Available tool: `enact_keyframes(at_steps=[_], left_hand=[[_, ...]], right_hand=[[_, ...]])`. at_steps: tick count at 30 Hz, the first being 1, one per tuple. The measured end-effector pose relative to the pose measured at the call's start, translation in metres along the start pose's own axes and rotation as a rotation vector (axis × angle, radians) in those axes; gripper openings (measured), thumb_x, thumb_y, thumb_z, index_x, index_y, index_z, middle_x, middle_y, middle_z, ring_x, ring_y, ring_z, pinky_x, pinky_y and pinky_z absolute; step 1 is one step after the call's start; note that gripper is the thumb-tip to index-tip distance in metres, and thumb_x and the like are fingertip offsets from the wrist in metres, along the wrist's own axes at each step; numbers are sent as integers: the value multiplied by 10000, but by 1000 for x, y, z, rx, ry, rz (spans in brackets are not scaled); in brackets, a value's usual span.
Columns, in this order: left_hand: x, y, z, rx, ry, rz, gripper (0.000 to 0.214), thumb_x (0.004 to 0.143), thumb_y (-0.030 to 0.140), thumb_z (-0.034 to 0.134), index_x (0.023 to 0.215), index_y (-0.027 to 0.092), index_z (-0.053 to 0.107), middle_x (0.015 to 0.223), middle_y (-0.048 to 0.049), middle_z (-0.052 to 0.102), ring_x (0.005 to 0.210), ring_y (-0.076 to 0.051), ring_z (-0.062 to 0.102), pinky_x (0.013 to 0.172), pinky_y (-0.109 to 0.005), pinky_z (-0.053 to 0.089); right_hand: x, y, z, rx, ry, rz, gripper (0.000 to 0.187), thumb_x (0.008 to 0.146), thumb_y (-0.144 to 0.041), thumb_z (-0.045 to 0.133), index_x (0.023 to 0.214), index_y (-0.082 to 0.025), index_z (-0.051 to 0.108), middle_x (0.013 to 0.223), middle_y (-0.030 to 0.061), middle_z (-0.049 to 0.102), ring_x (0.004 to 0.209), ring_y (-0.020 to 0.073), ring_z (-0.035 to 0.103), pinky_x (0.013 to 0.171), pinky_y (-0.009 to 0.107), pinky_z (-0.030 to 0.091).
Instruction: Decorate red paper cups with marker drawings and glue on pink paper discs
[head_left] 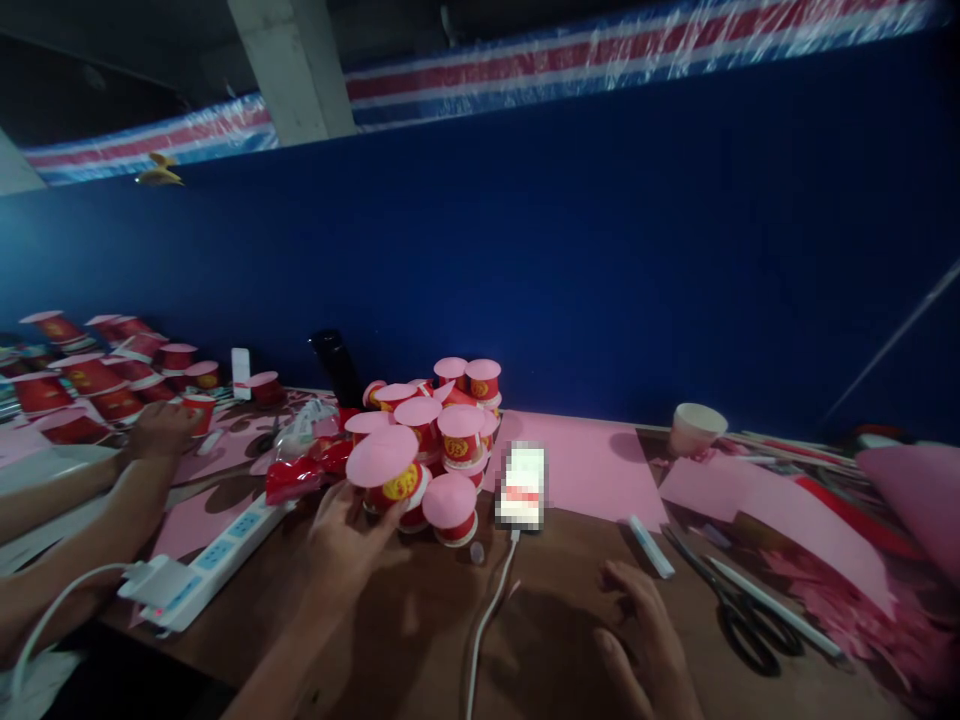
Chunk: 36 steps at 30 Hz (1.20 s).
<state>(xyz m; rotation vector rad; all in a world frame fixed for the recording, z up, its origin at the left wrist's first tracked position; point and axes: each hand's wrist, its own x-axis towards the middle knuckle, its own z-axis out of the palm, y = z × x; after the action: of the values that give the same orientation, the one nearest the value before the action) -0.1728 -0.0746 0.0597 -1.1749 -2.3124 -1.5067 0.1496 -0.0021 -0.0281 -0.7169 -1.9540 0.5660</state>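
Observation:
My left hand (349, 545) is closed around a red paper cup (403, 484) with a gold emblem. A round pink paper disc (382, 456) covers the cup's upper end, and the cup tilts a little against a cluster of similar cups (461, 436) with pink discs. Lower right, my right hand (637, 630) hovers above the brown table (555, 610), thumb and fingers apart and nothing between them. Closest to it lies a small white tube (651, 547). A pair of black scissors (739, 610) rests farther right, beside a white pen-like stick (776, 607).
A lit phone (522, 487) on a white cable (487, 620) lies between my hands, partly over pink paper (585, 460). Behind stand a white cup (697, 430) and a blue partition (600, 250). At left are a power strip (225, 560) and another person's hand (161, 430).

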Motion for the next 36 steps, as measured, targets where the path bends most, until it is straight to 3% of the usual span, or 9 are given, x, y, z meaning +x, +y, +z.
enact_keyframes(at_steps=[5,11,17,25,36], left_hand=[[21,-17,-1,20,-24,-111,582,612,492,678,1069,145,581,976,-111,656,800,-237,648,690,-349,538],[26,-36,13,207,-42,-3,603,625,550,645,1063,139,587,940,-115,661,837,-270,634,732,-381,511],[24,-38,21,302,-95,8,578,642,535,639,1073,154,574,971,-104,652,887,-271,622,744,-358,499],[25,-37,26,303,-123,-16,581,654,559,603,1072,158,565,985,-111,631,896,-284,618,748,-373,492],[24,-45,24,335,-100,16,580,667,558,601,1072,144,572,997,-131,618,935,-303,600,795,-405,483]], right_hand=[[3,-7,1,-6,10,80,426,852,-241,476,1269,-192,400,1108,122,496,896,217,546,689,296,492],[3,-3,0,-45,-18,37,439,850,-225,482,1275,-187,377,1089,122,498,766,178,539,647,284,497],[3,0,1,-13,-19,0,444,844,-213,489,1275,-189,382,1085,116,490,823,187,547,620,253,500],[5,-12,2,13,8,107,405,862,-239,467,1259,-200,398,1069,102,487,741,163,525,622,269,482],[2,1,2,-9,-32,54,438,852,-227,490,1273,-187,378,1066,121,497,763,172,544,603,256,516]])
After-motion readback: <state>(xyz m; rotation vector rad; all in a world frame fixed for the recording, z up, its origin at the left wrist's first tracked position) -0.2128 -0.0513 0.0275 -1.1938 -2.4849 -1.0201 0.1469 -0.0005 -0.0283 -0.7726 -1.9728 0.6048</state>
